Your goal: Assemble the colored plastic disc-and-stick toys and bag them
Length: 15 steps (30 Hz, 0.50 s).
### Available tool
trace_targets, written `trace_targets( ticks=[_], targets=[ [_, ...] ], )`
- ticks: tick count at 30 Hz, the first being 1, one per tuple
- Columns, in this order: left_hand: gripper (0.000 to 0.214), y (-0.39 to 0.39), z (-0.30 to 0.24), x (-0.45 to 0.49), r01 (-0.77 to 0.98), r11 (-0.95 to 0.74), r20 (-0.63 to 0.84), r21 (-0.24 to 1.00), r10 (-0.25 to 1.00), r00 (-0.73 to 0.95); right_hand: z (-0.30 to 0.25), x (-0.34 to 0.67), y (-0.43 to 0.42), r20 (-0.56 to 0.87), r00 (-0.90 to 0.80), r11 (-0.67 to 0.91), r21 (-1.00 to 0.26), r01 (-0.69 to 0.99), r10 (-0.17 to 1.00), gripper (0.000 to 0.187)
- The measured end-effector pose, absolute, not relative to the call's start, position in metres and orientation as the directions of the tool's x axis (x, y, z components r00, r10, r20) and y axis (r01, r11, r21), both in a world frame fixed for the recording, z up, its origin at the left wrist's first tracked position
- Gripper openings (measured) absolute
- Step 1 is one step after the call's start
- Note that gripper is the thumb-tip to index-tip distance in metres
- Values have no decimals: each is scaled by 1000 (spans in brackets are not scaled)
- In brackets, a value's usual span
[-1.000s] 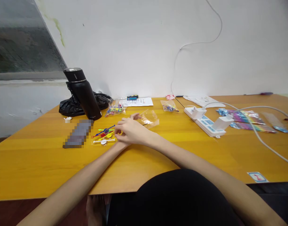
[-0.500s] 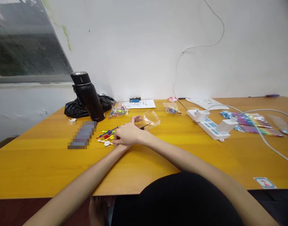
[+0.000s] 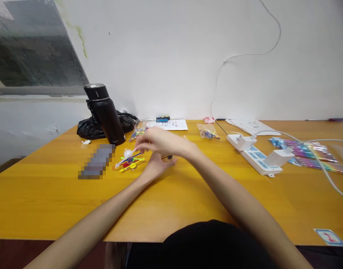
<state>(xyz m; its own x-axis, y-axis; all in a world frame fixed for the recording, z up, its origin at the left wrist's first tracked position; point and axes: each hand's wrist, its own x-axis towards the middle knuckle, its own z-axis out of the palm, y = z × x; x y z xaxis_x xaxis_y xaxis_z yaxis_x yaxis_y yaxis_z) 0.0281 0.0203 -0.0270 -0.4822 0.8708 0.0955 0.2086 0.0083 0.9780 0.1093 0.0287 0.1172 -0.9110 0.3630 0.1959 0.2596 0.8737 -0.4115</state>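
My right hand (image 3: 167,142) is raised over my left, its fingertips pinching a white plastic spinner arrow (image 3: 128,153) by its right end. The arrow is tilted above a small pile of coloured spinner arrows (image 3: 132,164) in yellow, blue, red and green. My left hand (image 3: 155,167) rests low on the table, thumb stretched out to the right; its other fingers are partly hidden behind my right hand. A small black piece (image 3: 168,157) shows just above the left thumb. Whether the left hand touches it is unclear.
A black bottle (image 3: 105,114) and a blurred-out dark flat object (image 3: 97,162) stand and lie left. Behind are bags of arrows (image 3: 207,131), a printed sheet (image 3: 177,124) and a screwdriver (image 3: 162,119). A power strip (image 3: 253,157) with cables lies right, beside shiny colourful packets (image 3: 311,151).
My right hand has lifted the white arrow off the table, rising slightly. My left hand has come lower, thumb now showing. The clear bag beside it is now mostly hidden. The view has shifted slightly.
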Motion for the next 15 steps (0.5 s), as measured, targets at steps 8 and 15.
trace_targets(
  ticks=[8,15],
  targets=[
    [66,16,-27,13,139,-329,340,934,939,-56,193,232,21,357,-607,703,-320,635,710,24],
    [68,10,-20,13,136,-364,373,922,927,-45,178,225,31,293,-598,662,-225,715,746,14]
  ],
)
